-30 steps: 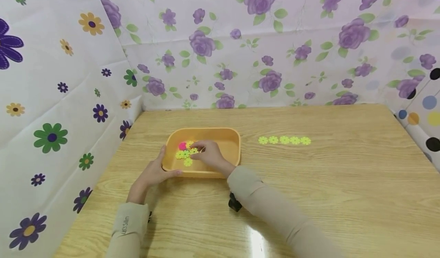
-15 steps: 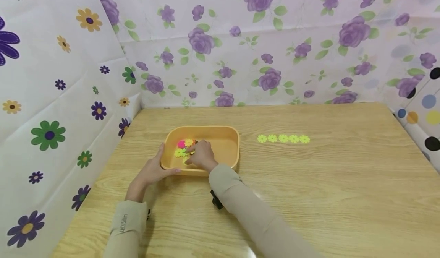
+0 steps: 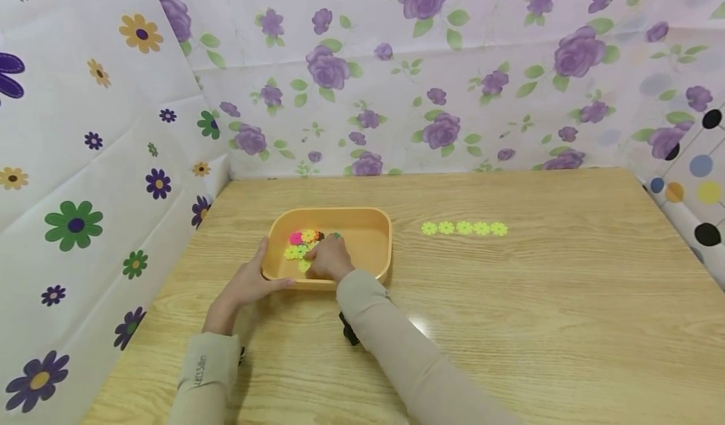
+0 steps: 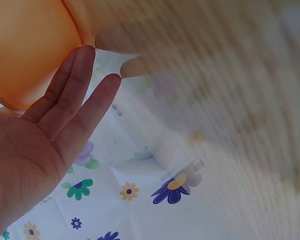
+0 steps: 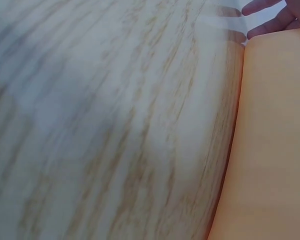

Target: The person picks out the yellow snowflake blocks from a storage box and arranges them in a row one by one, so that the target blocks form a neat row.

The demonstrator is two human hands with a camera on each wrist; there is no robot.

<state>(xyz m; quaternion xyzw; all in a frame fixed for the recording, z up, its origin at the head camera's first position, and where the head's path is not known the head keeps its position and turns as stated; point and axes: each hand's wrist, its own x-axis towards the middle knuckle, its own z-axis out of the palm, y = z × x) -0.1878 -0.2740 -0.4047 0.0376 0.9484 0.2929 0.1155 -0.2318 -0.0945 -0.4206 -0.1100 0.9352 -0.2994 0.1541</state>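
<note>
Noted purple-flowered cloth (image 3: 368, 79) hanging behind, with flower-printed sheeting (image 3: 107, 160) at the left. Saw the wood-grain table (image 3: 527, 299) spread below. Found beige sleeves (image 3: 408, 343) reaching in from the near side. Saw the shallow orange tray (image 3: 365, 242) on the table, left of centre. Found the left hand (image 3: 249, 281) at the tray's near left corner, thumb along the near rim, fingers straight and slightly apart against the wall. Saw the right hand (image 3: 330, 258) over the near rim, fingers bent down inside; could not tell a pinch from a mere touch, with fingertips partly hidden.

Counted five yellow-green flower pieces (image 3: 464, 228) in a row on the table, right of the tray, well apart from both hands. Made out loose flower pieces (image 3: 291, 253), mostly yellow-green, bunched in the tray's left part, close by the right hand's fingertips. Spotted a black device (image 3: 349, 330) under the right wrist. Saw a pink piece (image 3: 296, 238) at the bunch's far left.
</note>
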